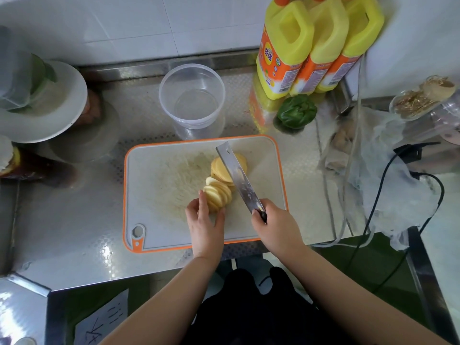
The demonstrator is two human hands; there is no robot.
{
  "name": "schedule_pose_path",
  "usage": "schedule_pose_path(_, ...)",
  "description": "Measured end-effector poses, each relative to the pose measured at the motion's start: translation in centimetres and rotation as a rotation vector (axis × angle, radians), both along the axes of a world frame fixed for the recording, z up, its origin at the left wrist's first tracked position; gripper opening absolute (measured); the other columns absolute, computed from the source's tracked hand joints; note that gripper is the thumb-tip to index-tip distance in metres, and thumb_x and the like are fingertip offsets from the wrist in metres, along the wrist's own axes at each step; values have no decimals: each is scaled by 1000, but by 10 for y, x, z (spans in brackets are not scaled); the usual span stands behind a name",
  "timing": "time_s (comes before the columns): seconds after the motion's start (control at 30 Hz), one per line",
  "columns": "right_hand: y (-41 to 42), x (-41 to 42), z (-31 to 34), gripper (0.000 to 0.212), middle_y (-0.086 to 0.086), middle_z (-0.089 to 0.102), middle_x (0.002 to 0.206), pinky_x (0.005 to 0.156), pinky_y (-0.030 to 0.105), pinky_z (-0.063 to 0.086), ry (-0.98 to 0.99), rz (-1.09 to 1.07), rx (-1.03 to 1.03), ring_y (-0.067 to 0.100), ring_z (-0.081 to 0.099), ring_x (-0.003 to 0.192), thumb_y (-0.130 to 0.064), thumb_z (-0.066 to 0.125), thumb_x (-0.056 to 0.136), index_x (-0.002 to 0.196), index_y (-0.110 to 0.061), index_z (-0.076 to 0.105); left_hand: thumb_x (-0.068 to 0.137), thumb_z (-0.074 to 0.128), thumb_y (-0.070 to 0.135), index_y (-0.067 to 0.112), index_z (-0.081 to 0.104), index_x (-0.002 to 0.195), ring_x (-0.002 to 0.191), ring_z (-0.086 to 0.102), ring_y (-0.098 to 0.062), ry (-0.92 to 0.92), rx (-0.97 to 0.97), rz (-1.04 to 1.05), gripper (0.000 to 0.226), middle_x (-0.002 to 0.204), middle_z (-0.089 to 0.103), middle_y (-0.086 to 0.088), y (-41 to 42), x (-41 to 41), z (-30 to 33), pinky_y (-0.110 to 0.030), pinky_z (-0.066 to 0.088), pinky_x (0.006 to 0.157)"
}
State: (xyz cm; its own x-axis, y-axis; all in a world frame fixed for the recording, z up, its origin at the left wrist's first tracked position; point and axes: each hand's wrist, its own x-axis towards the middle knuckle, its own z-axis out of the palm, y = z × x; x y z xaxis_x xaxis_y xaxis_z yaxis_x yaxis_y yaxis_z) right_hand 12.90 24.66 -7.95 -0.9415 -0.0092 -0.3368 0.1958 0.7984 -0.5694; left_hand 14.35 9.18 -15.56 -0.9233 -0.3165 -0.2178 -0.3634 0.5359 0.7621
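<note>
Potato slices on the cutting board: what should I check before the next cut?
1. Right hand grip round the cleaver handle: ok.
2. Left hand holds the potato slices, fingers apart from the blade: ok.
3. Cutting board flat on the steel counter: ok.
4. Blade edge touching the slices or lifted: cannot tell.
5. Clear plastic container behind the board upright and empty: ok.

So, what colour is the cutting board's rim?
Orange; the cutting board shows best in the head view.
</note>
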Motion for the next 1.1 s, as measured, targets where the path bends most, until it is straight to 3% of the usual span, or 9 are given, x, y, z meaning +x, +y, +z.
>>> schedule_pose_path(0.1,0,-1,1,12,-8,38,50,45,22,27,2,11,-1,9,37,44,-23,50,94,84,-25,43,91,71,17,15,32,154,115,49,-30,-22,50,49,74,123,32,-1,1,-5,3,-48,46,102)
schedule_pose_path(0.2,1,-1,2,17,-7,35,49,45,23,26,-4,16,5,9,35,44,-23,50,94,81,-25,40,90,71,14,18,35,152,119,48,-28,23,91,63,72,131,38,-6,-1,-8,3,-46,48,101)
schedule_pose_path(0.37,2,-3,4,19,-6,35,50,48,28,28,-26,17,0,10,35,46,-24,50,94,80,-27,37,90,70,11,36,40,146,127,47,-22,79,167,40,69,143,40,-1,-9,-13,5,-37,52,97)
schedule_pose_path(0.53,2,-3,3,11,-7,37,52,55,30,34,-34,15,-12,19,41,52,-24,49,94,85,-25,43,89,71,12,33,46,143,118,53,-20,36,199,23,63,136,47,-1,-15,-19,10,-34,55,92)
schedule_pose_path(0.6,2,-3,3,5,-7,39,53,54,29,35,-24,15,-6,19,44,53,-24,49,94,92,-20,51,89,70,9,43,39,142,118,50,-16,41,218,-16,70,137,45,0,-17,-20,13,-26,53,90)
schedule_pose_path(0.7,1,-3,3,15,-7,42,54,55,31,38,-28,7,-4,20,48,55,-25,48,95,105,-18,57,91,67,7,56,33,137,113,49,-13,5,197,-94,75,135,40,4,-19,-25,18,-18,49,88)
schedule_pose_path(0.8,0,0,4,18,-8,44,55,57,35,43,-29,6,-9,20,52,57,-26,47,95,108,-17,57,91,66,9,45,46,136,108,48,-10,-40,209,-73,61,133,38,2,-20,-28,23,-28,50,92)
schedule_pose_path(0.9,-3,4,5,22,-10,43,56,58,36,44,-5,24,-14,20,53,58,-26,48,96,112,-16,57,89,68,9,42,50,128,103,48,3,-40,239,-34,54,129,38,5,-24,-30,29,-26,48,90)
schedule_pose_path(1.1,-8,8,10,26,-6,52,65,62,40,49,22,26,-5,22,59,65,-26,48,96,118,-15,57,88,73,18,34,52,132,104,51,-13,-78,264,37,51,126,43,5,-23,-34,33,-9,40,74)
